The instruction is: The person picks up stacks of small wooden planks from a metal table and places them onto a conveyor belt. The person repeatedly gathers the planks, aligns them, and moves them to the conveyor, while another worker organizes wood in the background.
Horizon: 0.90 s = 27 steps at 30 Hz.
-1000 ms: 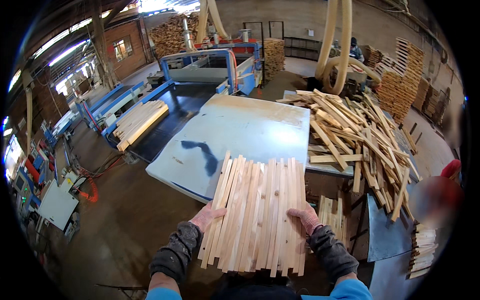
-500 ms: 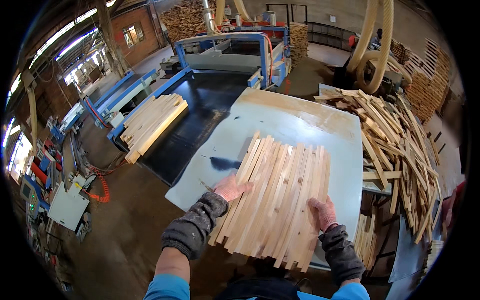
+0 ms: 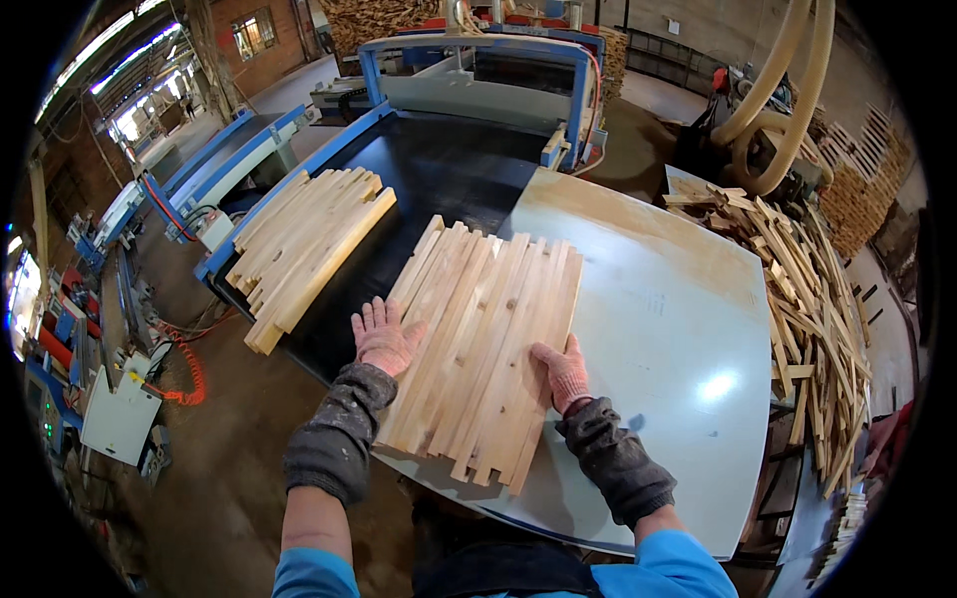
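A batch of pale wooden strips (image 3: 478,349) lies side by side with uneven ends, partly on the glossy grey sheet (image 3: 678,329) and reaching over the black conveyor belt (image 3: 439,159). My left hand (image 3: 387,337), in a pink knit glove, presses against the batch's left side with its fingers spread. At the right edge, my gloved right hand (image 3: 563,371) has its thumb over the top of the strips and its other fingers along their side. Another row of wooden strips (image 3: 309,239) rests on the belt's left part, apart from my hands.
A blue-framed machine (image 3: 478,90) spans the belt's far end. To the right is a jumbled heap of wooden strips (image 3: 797,299), with thick ribbed hoses (image 3: 778,110) behind it. A control cabinet (image 3: 120,414) and a coiled orange hose (image 3: 189,374) stand at the left.
The batch has slid left and forward between my hands, from the grey sheet toward the black belt. My left fingers have spread. The view has shifted slightly.
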Motion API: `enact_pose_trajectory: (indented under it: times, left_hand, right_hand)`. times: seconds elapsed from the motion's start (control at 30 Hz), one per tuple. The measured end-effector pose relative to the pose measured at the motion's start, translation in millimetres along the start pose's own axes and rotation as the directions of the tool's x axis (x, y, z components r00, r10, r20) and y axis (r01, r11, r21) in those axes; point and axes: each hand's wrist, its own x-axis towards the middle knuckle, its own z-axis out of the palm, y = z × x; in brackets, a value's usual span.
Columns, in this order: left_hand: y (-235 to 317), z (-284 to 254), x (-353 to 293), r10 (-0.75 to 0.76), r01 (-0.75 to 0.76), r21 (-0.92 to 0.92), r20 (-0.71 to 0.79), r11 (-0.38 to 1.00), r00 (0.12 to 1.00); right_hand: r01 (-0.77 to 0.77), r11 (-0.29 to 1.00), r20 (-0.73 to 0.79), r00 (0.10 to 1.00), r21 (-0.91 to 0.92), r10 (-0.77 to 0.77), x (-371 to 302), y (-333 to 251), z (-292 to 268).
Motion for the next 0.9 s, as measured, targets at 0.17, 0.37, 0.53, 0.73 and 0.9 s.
enact_pose_trajectory:
  times: [0.17,0.37,0.53,0.73,0.9]
  left_hand:
    - [-89,-21,71,0.009,-0.009,0.014,-0.019,1.000,1.000]
    - [-164,-47,129,0.091,-0.091,0.002,0.001,0.996,0.996]
    - [-170,-41,131,0.093,-0.093,0.025,-0.009,0.995,0.996]
    - [-235,-24,173,0.320,-0.302,-0.245,0.038,0.921,0.947]
    - [-258,-25,168,0.434,-0.424,-0.390,-0.065,0.817,0.898]
  right_hand:
    - [-0.025,0.998,-0.037,0.999,-0.060,0.023,27,15,115]
    - [0.040,0.999,-0.115,0.992,-0.032,-0.043,51,43,213]
    - [-0.031,0.998,-0.147,0.989,-0.052,0.023,46,38,218]
    - [-0.112,0.380,-0.092,0.993,-0.918,0.070,45,-3,217]
    - [-0.064,0.097,-0.047,0.984,-0.993,0.174,30,-25,206]
